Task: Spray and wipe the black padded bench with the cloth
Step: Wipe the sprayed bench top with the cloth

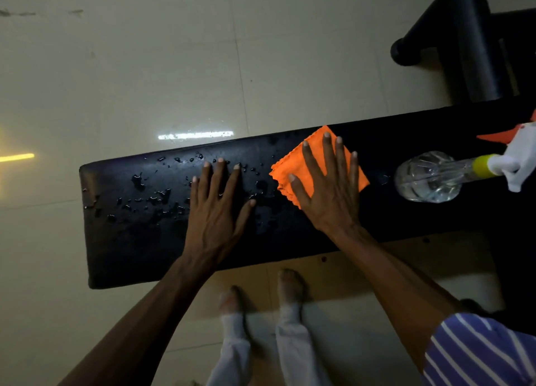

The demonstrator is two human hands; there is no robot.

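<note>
The black padded bench (130,240) runs across the middle of the view, with many water droplets on its left half. My left hand (216,211) lies flat on the wet padding, fingers spread, holding nothing. My right hand (330,185) presses flat on a folded orange cloth (297,159) near the bench's middle. A clear spray bottle (429,176) with a yellow collar and a white and orange trigger head lies on its side on the bench, right of the cloth.
Pale tiled floor (174,66) surrounds the bench. A black metal frame with a padded roller (475,43) stands at the upper right. My bare feet (261,295) are on the floor just below the bench's near edge.
</note>
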